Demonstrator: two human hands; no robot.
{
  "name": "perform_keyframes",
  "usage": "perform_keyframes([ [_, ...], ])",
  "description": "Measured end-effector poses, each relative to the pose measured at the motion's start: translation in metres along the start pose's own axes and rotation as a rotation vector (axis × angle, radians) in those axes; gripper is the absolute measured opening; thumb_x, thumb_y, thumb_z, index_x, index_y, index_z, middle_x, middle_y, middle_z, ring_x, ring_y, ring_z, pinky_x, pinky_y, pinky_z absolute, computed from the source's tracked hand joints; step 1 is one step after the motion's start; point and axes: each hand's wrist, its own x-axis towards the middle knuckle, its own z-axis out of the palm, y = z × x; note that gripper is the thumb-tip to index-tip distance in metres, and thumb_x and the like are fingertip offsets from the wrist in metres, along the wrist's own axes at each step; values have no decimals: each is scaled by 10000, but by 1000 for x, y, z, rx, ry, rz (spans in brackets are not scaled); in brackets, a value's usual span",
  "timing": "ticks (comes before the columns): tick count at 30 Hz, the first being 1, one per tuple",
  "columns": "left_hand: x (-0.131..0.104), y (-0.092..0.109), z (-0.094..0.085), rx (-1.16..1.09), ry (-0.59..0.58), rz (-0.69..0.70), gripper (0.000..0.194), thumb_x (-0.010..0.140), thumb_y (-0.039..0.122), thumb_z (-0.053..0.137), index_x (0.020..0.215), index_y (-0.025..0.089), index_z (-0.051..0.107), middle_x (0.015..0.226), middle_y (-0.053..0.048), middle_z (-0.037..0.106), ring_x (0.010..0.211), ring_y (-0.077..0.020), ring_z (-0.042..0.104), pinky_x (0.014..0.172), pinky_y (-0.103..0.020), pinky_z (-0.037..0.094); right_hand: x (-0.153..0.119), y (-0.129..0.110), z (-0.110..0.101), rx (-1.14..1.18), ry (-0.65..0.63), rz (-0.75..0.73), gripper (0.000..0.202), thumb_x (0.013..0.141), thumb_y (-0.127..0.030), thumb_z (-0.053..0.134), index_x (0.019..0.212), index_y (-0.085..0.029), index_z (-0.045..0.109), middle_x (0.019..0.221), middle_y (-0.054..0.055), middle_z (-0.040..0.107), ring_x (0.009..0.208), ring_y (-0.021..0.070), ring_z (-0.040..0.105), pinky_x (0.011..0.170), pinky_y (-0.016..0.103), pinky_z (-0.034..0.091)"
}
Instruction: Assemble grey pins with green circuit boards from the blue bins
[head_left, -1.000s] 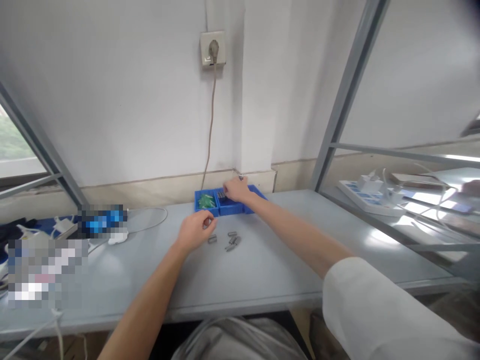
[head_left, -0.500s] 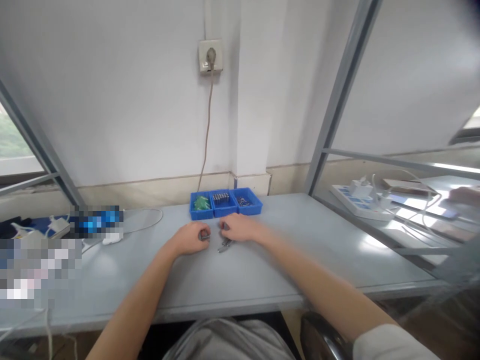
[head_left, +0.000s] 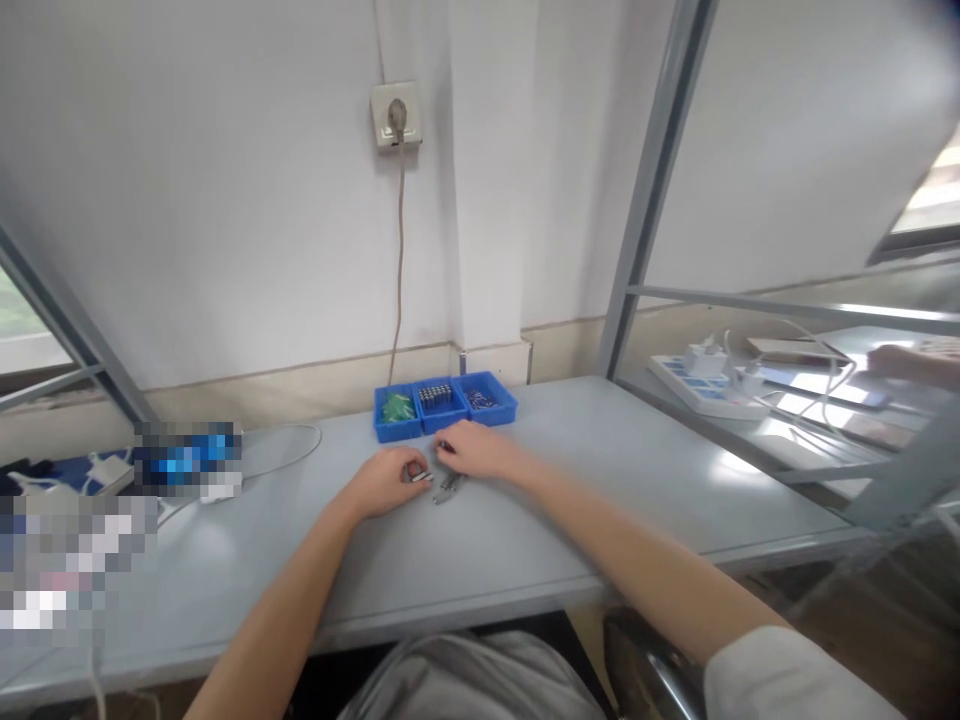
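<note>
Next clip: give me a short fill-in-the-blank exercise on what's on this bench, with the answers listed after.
1. The row of trays at the back of the table is coloured ____.
2. The leftmost tray holds ____-coloured parts.
3. The left hand pinches a small ____ cylinder.
4. The cord on the wall runs up to a ____.

Missing words: blue; green; metal; socket

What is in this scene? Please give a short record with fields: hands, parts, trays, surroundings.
left hand: on the table, fingers closed on a small metal part
right hand: beside it, fingertips at a tiny part; grip unclear
loose parts: grey metal pieces between the hands
trays: three blue bins at the wall, behind the hands
surroundings: wall socket with cable; power strip on the right bench
</note>
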Motion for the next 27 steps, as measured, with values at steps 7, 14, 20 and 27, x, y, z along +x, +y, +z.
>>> perform_keyframes([
  [7,3,3,-6,23,118,-44,264,860,438,543,905,209,666,803,-10,657,673,-149,558,606,-252,374,6,-9,-1,589,246,-35,198,865,-338,581,981,-199,662,839,17,715,753,143,631,701,252,456],
  [14,4,0,-8,40,227,8,230,871,388,530,817,180,612,742,-11,610,646,-136,510,613,-246,368,5,-19,8,684,344,20,220,799,-407,655,812,-192,605,756,7,663,667,138,580,641,267,443],
  [20,4,0,-5,43,262,34,195,863,332,517,774,178,596,705,1,589,624,-121,498,603,-234,350,6,-21,12,669,351,6,220,775,-388,673,812,-197,570,741,-13,616,631,122,518,603,255,410],
  [27,4,1,-4,67,319,-9,143,802,290,569,709,182,556,644,22,542,596,-111,472,585,-228,326,7,-22,19,756,362,32,241,749,-388,701,796,-200,558,703,-30,582,625,123,510,603,256,405],
])
